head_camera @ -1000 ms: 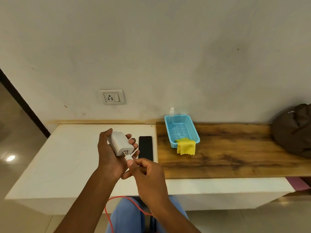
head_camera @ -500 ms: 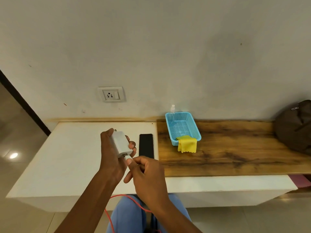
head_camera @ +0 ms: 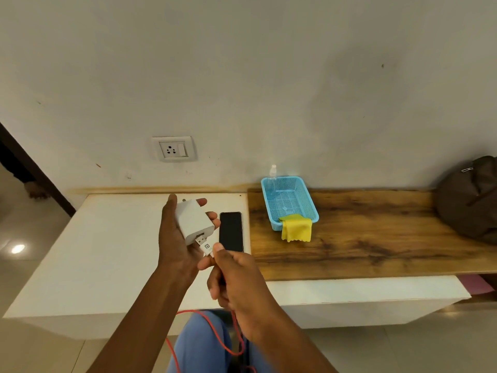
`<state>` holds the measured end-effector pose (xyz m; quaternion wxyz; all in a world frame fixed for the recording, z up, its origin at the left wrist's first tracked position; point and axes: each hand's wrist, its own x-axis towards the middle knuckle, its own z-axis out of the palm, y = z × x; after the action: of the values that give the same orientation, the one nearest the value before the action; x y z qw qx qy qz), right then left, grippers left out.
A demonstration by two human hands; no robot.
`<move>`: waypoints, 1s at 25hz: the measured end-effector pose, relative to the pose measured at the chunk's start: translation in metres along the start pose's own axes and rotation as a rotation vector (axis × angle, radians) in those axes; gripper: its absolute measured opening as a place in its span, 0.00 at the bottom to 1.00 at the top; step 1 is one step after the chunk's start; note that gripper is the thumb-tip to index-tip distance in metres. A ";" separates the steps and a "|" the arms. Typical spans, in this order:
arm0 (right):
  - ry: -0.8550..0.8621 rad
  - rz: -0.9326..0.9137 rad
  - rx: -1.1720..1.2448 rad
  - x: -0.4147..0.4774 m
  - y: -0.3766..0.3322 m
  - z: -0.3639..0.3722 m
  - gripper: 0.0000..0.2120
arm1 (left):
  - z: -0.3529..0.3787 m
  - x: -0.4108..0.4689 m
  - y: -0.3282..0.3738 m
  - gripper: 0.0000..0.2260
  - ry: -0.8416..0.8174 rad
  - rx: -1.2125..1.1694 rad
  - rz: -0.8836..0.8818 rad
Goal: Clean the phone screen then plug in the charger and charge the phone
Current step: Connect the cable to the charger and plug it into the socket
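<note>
My left hand (head_camera: 174,246) holds a white charger adapter (head_camera: 193,220) above the white counter, its USB port facing me. My right hand (head_camera: 236,275) pinches the white USB plug (head_camera: 203,244) of a red cable (head_camera: 226,337); the plug's metal tip sits at the adapter's port, partly exposed. The black phone (head_camera: 230,231) lies screen up on the white counter (head_camera: 107,238), just right of my left hand. A white wall socket (head_camera: 173,149) with a switch is on the wall above the counter.
A blue plastic basket (head_camera: 289,201) stands on the wooden board (head_camera: 363,232), with a yellow cloth (head_camera: 295,228) draped over its near edge and a small clear spray bottle (head_camera: 273,176) at its far corner. A dark brown bag (head_camera: 470,195) sits at the far right.
The adapter has tilted so its port shows, and the plug's metal tip is now visible at the port. Both hands stay close together above the counter.
</note>
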<state>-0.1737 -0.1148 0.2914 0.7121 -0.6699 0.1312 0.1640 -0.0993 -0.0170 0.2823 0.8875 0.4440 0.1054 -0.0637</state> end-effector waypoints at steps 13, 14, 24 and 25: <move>0.128 0.070 0.025 0.011 0.001 0.005 0.23 | -0.001 -0.004 -0.019 0.18 -0.054 0.134 0.083; 0.129 0.071 0.015 0.013 0.003 0.005 0.23 | -0.002 -0.003 -0.018 0.17 -0.070 0.139 0.070; -0.048 0.118 0.292 0.019 -0.008 -0.015 0.20 | -0.007 0.000 -0.016 0.28 -0.180 0.314 -0.065; -0.062 0.089 0.309 0.022 -0.013 -0.017 0.20 | -0.006 0.000 -0.013 0.30 -0.195 0.339 -0.071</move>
<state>-0.1478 -0.1309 0.2937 0.8025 -0.5404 0.1622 0.1939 -0.1028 -0.0201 0.2683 0.8033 0.5747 0.0221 -0.1544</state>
